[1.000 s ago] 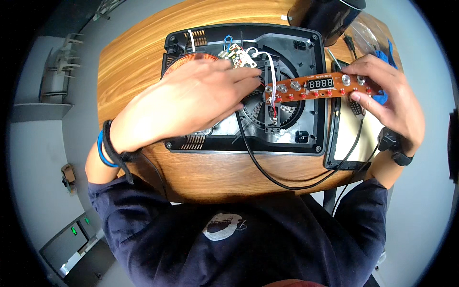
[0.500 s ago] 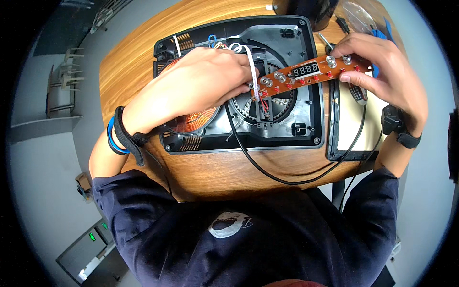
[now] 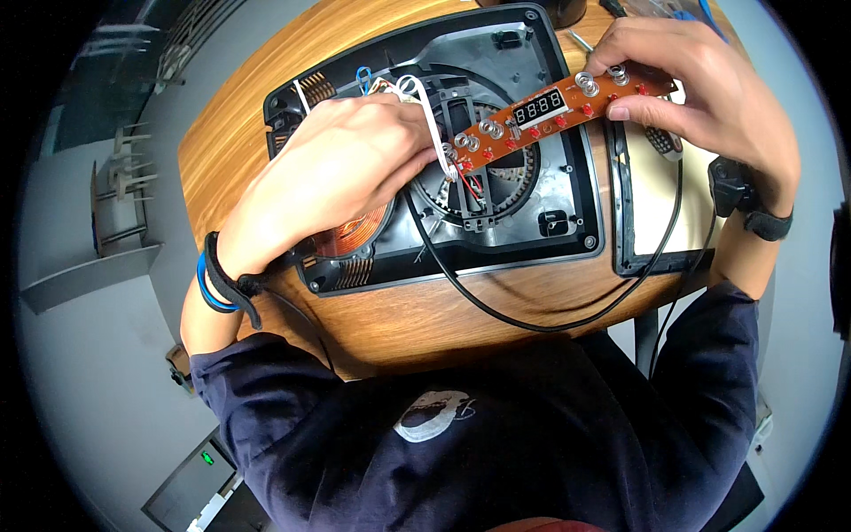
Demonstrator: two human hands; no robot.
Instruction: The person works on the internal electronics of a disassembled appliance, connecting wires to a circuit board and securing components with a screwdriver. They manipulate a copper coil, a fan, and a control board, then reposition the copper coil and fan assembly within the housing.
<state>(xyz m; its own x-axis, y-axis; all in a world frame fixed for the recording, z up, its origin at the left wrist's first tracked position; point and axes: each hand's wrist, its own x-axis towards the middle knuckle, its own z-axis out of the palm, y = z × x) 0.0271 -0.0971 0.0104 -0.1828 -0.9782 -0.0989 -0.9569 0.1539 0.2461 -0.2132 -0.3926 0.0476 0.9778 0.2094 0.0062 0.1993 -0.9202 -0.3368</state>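
My right hand (image 3: pixel 683 89) grips the right end of an orange circuit board (image 3: pixel 551 123) with a digit display, red buttons and metal springs. The board slants over an opened black appliance housing (image 3: pixel 550 186) with a fan in it. My left hand (image 3: pixel 342 167) is bent over the housing's left part at the board's left end, beside white wires (image 3: pixel 425 97); what its curled fingers hold is hidden. Under that hand lies a copper coil (image 3: pixel 350 235), partly covered.
The housing sits on a wooden table (image 3: pixel 470 350). To its right lies a cream panel with a black frame (image 3: pixel 660 235). A black cable (image 3: pixel 535 326) loops along the front. A dark container (image 3: pixel 541 13), a tool shaft (image 3: pixel 581 41) and a clear bag stand or lie at the back right.
The board's right end has risen toward the back with my right hand, so it now slants more steeply. The housing has shifted left and back and turned slightly anticlockwise.
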